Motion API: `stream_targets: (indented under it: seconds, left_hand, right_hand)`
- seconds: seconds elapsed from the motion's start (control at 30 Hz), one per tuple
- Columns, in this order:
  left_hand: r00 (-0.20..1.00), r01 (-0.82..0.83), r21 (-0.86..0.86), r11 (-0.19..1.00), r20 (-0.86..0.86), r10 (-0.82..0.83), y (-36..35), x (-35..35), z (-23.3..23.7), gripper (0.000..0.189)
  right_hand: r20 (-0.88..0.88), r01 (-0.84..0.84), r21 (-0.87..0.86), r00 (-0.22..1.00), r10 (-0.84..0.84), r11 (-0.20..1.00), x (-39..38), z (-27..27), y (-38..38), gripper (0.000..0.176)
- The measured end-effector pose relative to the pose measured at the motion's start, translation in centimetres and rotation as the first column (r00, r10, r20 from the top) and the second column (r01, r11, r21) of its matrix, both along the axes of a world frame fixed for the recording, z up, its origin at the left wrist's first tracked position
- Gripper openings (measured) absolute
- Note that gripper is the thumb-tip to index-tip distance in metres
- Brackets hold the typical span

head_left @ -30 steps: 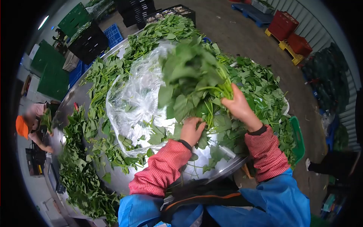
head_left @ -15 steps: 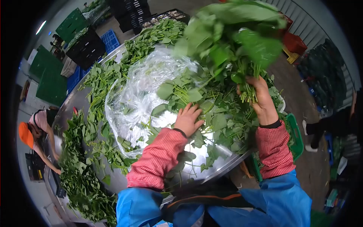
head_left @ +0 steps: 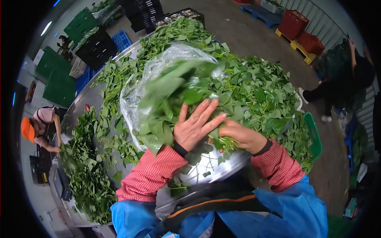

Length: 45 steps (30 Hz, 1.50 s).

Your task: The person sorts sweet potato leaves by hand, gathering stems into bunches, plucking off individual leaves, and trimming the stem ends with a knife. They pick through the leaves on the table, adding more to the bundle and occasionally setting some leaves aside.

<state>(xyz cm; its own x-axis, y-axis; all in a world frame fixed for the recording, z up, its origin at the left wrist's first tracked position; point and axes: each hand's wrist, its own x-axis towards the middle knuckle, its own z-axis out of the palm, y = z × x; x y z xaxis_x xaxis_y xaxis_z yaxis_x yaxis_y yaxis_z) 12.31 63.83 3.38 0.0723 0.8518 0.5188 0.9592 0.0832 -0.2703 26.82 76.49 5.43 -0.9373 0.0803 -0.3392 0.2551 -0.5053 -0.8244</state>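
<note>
My right hand (head_left: 240,137) is wrapped round the stems of a bunch of leafy greens (head_left: 168,101), whose leaves point up and left and are partly blurred. Against the bunch lies my left hand (head_left: 196,125), fingers outstretched and spread, its fingertips close to my right hand. Under and behind the bunch, a clear plastic bag (head_left: 133,95) is spread on the metal table (head_left: 214,168). More loose greens (head_left: 260,95) with long stems are heaped to the right of the bag. The ends of the held stems stick out below my right fist.
Piled greens (head_left: 85,178) line the table's left side, where a person in an orange cap (head_left: 27,130) reaches in. A green crate (head_left: 313,137) stands by the right edge. Black crates (head_left: 95,49) are behind; red crates (head_left: 293,23) stand far right, near another person in dark clothes (head_left: 345,87).
My right hand has brought the raised bunch down and left over the plastic bag. My left hand, earlier on the greens at the bag's edge, is now against the bunch.
</note>
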Motion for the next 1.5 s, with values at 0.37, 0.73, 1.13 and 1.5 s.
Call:
stream_targets:
  seconds: [0.37,0.73,1.13,1.5]
  left_hand:
    - [0.790,-0.091,-0.267,0.959,0.568,0.232,-7.9,-3.3,2.0,0.045]
    - [-0.504,0.311,-0.260,0.914,0.771,0.390,-10.1,-3.5,-3.1,0.025]
    - [-0.421,0.318,-0.341,0.885,0.785,0.454,-9.5,-2.2,-4.3,0.027]
    - [-0.470,0.283,-0.347,0.894,0.763,0.444,-9.0,0.2,-3.1,0.023]
  right_hand:
    - [0.189,-0.074,0.849,0.967,-0.170,0.523,3.1,-3.2,2.8,0.042]
    - [0.005,-0.067,0.968,0.968,-0.250,-0.242,8.8,-11.8,-0.4,0.015]
    - [-0.167,0.166,0.861,0.985,-0.041,0.481,4.8,-4.4,-6.4,0.027]
    - [-0.293,0.309,0.933,0.950,0.105,-0.186,-0.1,-5.6,-7.3,0.010]
